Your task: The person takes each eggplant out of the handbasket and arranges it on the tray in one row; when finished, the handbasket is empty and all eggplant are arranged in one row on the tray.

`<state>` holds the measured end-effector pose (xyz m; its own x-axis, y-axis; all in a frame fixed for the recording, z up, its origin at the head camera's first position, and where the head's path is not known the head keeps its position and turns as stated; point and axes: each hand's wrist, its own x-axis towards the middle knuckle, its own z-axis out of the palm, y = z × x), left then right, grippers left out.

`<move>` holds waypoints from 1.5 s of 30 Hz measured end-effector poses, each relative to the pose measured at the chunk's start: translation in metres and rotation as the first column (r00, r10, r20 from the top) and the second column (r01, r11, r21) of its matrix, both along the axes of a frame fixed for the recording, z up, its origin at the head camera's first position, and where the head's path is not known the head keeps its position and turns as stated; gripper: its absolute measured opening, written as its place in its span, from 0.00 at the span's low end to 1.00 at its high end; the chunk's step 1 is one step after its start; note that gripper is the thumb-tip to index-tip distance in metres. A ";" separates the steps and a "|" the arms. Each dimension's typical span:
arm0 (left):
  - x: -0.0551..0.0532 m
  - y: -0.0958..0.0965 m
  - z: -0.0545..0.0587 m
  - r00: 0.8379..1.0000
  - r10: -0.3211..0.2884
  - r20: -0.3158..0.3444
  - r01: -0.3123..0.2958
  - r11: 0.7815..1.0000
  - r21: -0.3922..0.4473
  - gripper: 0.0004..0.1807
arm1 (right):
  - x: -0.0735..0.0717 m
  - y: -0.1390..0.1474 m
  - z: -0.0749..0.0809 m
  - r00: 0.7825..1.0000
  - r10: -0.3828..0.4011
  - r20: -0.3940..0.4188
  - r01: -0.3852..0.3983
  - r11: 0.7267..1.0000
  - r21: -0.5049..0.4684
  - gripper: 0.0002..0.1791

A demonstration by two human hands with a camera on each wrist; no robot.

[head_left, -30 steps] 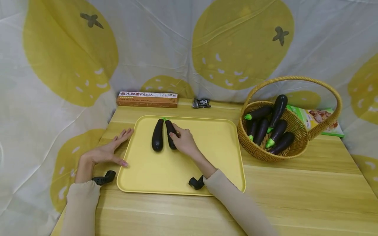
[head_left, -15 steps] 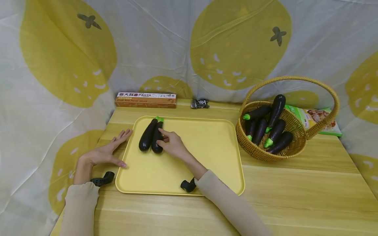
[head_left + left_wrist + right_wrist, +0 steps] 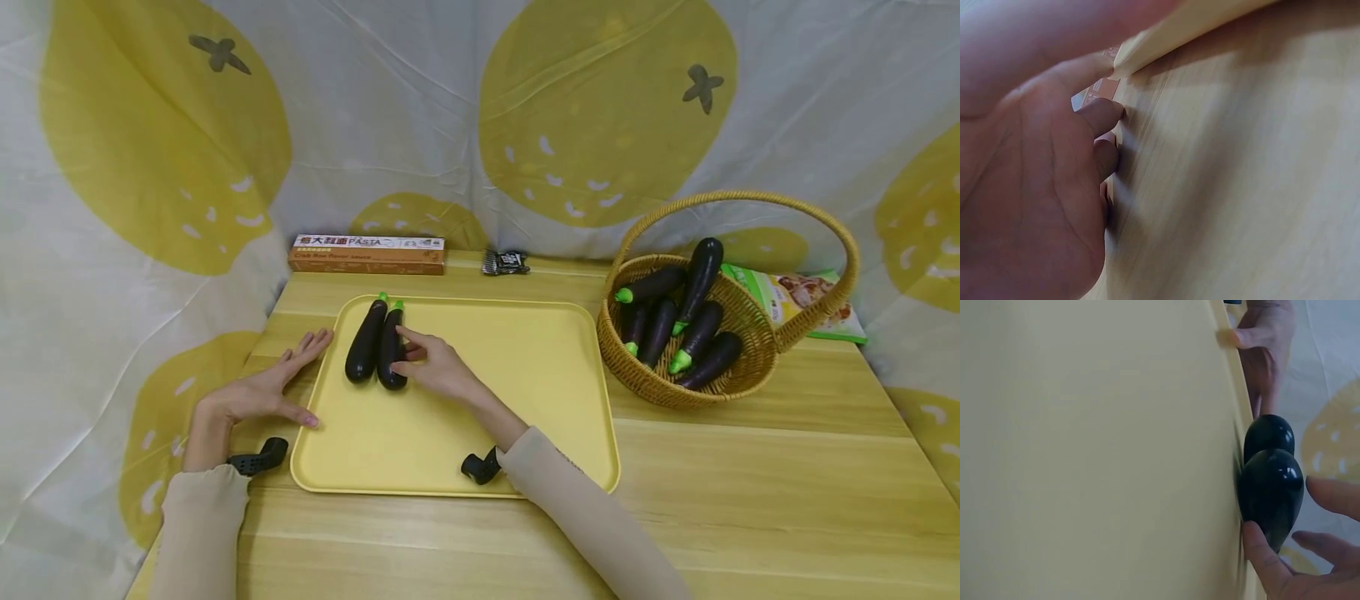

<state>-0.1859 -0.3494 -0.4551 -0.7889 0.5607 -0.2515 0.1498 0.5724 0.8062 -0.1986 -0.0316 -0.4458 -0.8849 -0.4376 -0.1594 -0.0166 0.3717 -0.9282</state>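
Observation:
Two dark purple eggplants lie side by side at the left of the yellow tray: a left eggplant and a right eggplant, green stems toward the back. My right hand is at the right eggplant's right side, a lower finger against it. In the right wrist view, the upper digit's tip stands just off the rounded end of the near eggplant, with no grip closed round it. My left hand lies with spread fingers along the tray's left edge, thumb and index fingertip at the rim.
A wicker basket with a tall handle holds several eggplants at the right. Behind it lies a green food bag. At the back are a pasta box and a small black packet. A lemon-print cloth hangs behind the table.
The right eggplant has been pushed left against the other, shifting both toward the tray's left edge. The right hand moved left, loosening from its grip. The left hand stays put.

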 end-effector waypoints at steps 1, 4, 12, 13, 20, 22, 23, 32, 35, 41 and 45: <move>0.000 0.000 0.000 1.000 0.001 0.002 -0.001 1.000 -0.001 0.71 | 0.000 0.001 0.000 1.000 0.002 0.006 -0.002 1.000 -0.004 0.36; 0.001 -0.001 0.000 1.000 0.000 0.003 0.000 1.000 0.001 0.71 | 0.001 0.006 0.001 1.000 0.005 0.018 -0.005 1.000 0.008 0.37; 0.001 -0.004 -0.003 1.000 -0.019 -0.004 0.019 0.999 0.040 0.70 | 0.000 0.040 0.009 0.995 0.100 -0.009 -0.100 0.995 0.014 0.37; 0.001 -0.004 -0.002 1.000 -0.020 -0.004 0.020 0.999 0.040 0.70 | 0.001 0.047 0.013 0.992 0.126 -0.022 -0.125 0.992 0.004 0.37; 0.003 -0.007 0.000 1.000 -0.007 0.001 0.007 1.000 0.029 0.70 | 0.007 0.109 0.051 0.971 0.215 -0.101 -0.217 0.976 -0.007 0.36; 0.003 -0.007 0.000 1.000 -0.008 0.002 0.008 0.999 0.033 0.70 | 0.011 0.131 0.064 0.969 0.210 -0.132 -0.208 0.978 0.024 0.36; 0.003 -0.007 0.000 1.000 -0.009 0.003 0.009 0.999 0.037 0.70 | 0.012 0.144 0.070 0.966 0.206 -0.154 -0.203 0.978 0.038 0.35; 0.002 -0.006 0.000 1.000 -0.026 -0.002 0.026 0.998 0.052 0.70 | 0.012 0.256 0.098 0.968 0.037 -0.249 -0.003 0.990 0.138 0.28; 0.003 -0.005 -0.001 0.999 -0.033 -0.011 0.034 0.998 0.059 0.69 | 0.007 0.286 0.102 0.973 -0.030 -0.229 0.076 0.978 0.194 0.26; 0.002 -0.003 -0.003 0.999 -0.036 -0.030 0.038 0.998 0.054 0.69 | -0.012 0.331 0.103 0.971 -0.077 -0.226 0.147 0.938 0.314 0.28; 0.000 0.000 -0.004 0.999 -0.037 -0.028 0.038 0.998 0.051 0.70 | -0.026 0.349 0.097 0.975 -0.019 -0.222 0.104 0.920 0.378 0.29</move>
